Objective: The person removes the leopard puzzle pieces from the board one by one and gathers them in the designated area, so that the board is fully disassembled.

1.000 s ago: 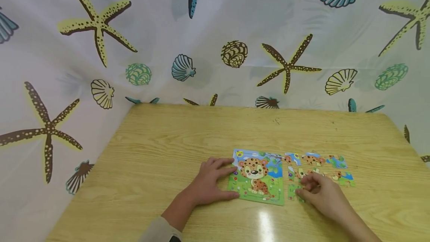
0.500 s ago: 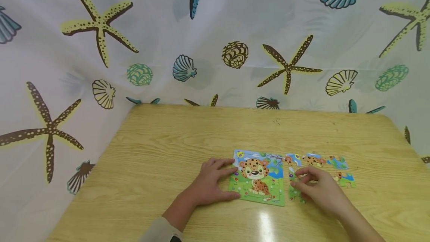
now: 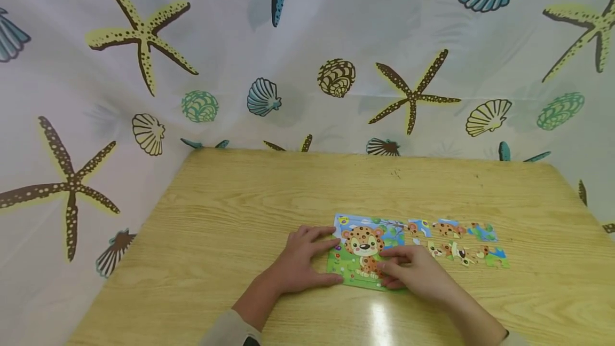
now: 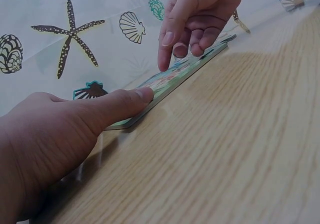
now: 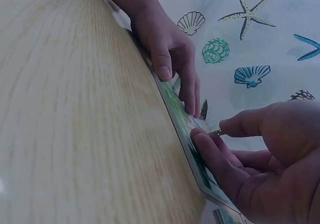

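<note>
A square leopard-cub puzzle board (image 3: 351, 276) lies flat on the table. At its left side my left hand (image 3: 298, 263) rests with spread fingers. My left thumb (image 4: 135, 98) lies straight along the near edge. My right hand (image 3: 418, 271) is over the board's right side, fingers pointing left over the printed cub. In the right wrist view a gap shows between its thumb and index fingertip, with the backdrop pattern seen through it. Nothing shows between these fingers. Loose puzzle pieces (image 3: 449, 227) lie right of the board; my right hand hides the lower-left ones.
The wooden table (image 3: 230, 202) spreads around the board. A white curtain (image 3: 298, 41) printed with starfish and shells stands along the back and sides. More loose pieces (image 3: 497, 256) lie at the right end of the group.
My right hand has moved left from above the loose pieces to over the board's right part, uncovering pieces in the middle row. My left hand has stayed at the board's left edge.
</note>
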A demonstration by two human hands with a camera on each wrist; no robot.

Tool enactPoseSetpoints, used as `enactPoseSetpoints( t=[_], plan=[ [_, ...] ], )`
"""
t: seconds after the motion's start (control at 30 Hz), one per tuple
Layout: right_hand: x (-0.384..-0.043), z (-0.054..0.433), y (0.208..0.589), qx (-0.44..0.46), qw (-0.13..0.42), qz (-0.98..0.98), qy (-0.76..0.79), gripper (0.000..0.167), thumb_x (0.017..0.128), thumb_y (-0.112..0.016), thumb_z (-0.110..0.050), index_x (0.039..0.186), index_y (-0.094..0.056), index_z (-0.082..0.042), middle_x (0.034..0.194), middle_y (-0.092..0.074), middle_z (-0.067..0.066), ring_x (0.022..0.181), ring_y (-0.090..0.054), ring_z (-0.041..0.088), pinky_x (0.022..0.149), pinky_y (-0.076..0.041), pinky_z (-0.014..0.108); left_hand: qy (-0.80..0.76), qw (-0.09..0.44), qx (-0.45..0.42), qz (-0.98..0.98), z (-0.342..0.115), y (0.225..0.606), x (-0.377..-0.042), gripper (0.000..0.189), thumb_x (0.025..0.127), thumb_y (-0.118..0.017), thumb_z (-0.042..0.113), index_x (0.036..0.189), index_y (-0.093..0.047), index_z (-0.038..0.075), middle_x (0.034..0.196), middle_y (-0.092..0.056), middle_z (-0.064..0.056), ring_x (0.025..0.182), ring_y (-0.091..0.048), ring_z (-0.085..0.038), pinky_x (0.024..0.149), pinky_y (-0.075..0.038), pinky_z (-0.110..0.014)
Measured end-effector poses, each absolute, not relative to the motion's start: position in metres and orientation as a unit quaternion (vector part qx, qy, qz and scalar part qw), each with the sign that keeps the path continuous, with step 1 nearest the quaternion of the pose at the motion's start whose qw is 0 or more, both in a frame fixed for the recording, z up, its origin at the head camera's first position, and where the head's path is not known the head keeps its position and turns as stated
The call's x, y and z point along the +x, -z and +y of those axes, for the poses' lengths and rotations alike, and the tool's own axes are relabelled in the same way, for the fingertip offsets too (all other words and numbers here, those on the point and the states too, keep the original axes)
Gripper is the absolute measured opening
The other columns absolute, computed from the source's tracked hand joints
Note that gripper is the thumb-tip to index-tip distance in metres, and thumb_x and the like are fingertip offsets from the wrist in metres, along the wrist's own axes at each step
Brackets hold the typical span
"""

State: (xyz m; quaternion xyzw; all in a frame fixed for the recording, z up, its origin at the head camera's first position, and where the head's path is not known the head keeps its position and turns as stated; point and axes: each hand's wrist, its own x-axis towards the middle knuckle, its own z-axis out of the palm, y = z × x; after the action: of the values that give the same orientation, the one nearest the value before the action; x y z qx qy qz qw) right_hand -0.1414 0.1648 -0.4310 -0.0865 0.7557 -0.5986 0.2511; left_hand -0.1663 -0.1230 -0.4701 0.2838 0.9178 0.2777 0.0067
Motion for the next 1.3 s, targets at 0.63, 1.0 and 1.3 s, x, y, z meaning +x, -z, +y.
enactPoseSetpoints(
  t=[0.63,1.0,1.3],
  plan=[
    [-0.1396,0.1601,0.4357,-0.133,0.234,0.800,0.536,0.036,0.098,-0.064,-0.023,0.123,-0.062,0.004,0.088,-0.066,0.011,0.077,-0.068,0.018,0.068,-0.059,0.029,-0.271,0.008,0.284,0.920,-0.1180,0.4706,-0.1659,0.078,0.075,-0.075,0.066,0.140,-0.060,0.024,0.154,-0.046,0.003,0.133,-0.041,-0.022,0.104,-0.032,-0.047],
    [-0.1470,0.1551,0.4314,-0.107,0.245,0.797,0.542,0.019,0.099,-0.062,-0.018,0.108,-0.056,-0.002,0.086,-0.065,0.013,0.070,-0.068,0.019,0.066,-0.060,0.035,-0.286,0.006,0.280,0.916,-0.1173,0.4674,-0.1663,0.077,0.074,-0.078,0.065,0.137,-0.062,0.024,0.153,-0.047,0.004,0.131,-0.041,-0.021,0.104,-0.031,-0.048],
    [-0.1467,0.1595,0.4277,-0.099,0.268,0.760,0.584,0.024,0.099,-0.064,-0.019,0.108,-0.056,0.001,0.095,-0.062,0.013,0.074,-0.068,0.020,0.069,-0.060,0.037,-0.282,0.008,0.280,0.918,-0.1174,0.4688,-0.1672,0.077,0.074,-0.077,0.065,0.138,-0.062,0.024,0.153,-0.047,0.004,0.131,-0.041,-0.021,0.104,-0.031,-0.047]
  ],
)
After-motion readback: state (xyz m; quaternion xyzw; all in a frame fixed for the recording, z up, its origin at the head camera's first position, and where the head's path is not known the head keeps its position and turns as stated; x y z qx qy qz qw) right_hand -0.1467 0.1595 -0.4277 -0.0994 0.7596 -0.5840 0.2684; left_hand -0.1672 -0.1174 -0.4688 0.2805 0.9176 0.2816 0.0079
